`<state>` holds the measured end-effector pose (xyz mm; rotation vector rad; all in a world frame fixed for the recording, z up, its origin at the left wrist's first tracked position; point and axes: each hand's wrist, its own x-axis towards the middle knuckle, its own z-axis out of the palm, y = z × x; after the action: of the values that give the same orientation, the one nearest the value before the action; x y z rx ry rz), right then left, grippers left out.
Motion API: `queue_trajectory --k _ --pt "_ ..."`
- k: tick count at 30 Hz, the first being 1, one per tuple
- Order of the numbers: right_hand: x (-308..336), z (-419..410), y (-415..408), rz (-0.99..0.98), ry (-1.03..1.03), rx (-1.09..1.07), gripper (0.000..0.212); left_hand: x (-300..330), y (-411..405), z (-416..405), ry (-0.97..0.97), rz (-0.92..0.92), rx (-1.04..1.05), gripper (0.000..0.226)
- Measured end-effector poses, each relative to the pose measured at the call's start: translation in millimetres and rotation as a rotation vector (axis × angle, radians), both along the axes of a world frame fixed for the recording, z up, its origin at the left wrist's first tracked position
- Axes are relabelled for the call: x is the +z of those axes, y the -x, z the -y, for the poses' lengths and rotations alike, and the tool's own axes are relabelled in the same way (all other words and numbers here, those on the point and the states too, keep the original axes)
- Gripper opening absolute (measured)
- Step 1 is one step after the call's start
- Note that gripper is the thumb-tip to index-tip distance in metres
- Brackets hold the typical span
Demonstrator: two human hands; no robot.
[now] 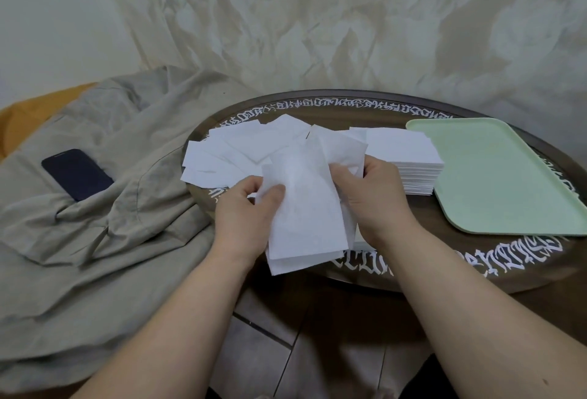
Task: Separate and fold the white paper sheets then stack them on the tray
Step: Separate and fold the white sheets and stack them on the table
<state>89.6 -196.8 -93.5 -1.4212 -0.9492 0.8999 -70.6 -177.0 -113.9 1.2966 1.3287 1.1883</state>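
Note:
Both hands hold a thin white paper sheet [301, 201] above the near edge of the round table. My left hand [244, 211] pinches its left edge with the thumb on top. My right hand [365, 195] grips its right side, fingers curled behind several layers. A loose spread of white sheets [235, 150] lies on the table's left part. A neat stack of white sheets [409, 160] stands just right of my right hand. The pale green tray [502, 182] lies at the right with nothing on it.
The dark round table [444, 258] carries white lettering around its rim. A grey-beige cloth [95, 223] covers the surface at the left, with a dark blue phone [77, 174] lying on it. A crumpled pale backdrop hangs behind. Floor tiles show below.

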Motion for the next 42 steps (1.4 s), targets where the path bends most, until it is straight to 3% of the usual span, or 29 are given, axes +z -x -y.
queue_trajectory --k 7,10,12,15,19,21,25,27,37,42 --pt "5 2 -8 -0.214 -0.028 -0.042 0.014 -5 15 -6 -0.075 0.171 0.119 0.03" --pt "10 3 -15 -0.26 -0.051 -0.025 0.014 -4 24 -13 -0.172 0.126 0.239 0.024" --pt "13 5 -18 -0.223 -0.081 -0.029 0.014 3 28 -13 -0.23 0.064 0.315 0.016" --pt "14 6 -16 0.019 -0.134 -0.061 0.007 10 22 -6 -0.272 0.034 0.276 0.013" --pt "9 5 1 0.271 -0.129 0.009 0.02 10 -2 8 -0.207 0.026 0.094 0.014" --pt "7 6 10 0.263 -0.109 0.1 0.023 9 -10 13 -0.166 0.031 -0.002 0.006" --pt "6 12 15 0.134 -0.097 0.268 0.011 8 -8 14 -0.072 0.106 -0.072 0.03" --pt "7 13 14 0.124 -0.098 0.282 0.005 9 -6 13 -0.017 0.181 -0.081 0.022" --pt "5 8 16 0.155 -0.062 0.222 0.014 7 -6 10 0.124 0.364 -0.085 0.013" --pt "11 3 -7 0.04 -0.035 0.006 0.02 7 -1 6 0.158 0.489 -0.028 0.012"
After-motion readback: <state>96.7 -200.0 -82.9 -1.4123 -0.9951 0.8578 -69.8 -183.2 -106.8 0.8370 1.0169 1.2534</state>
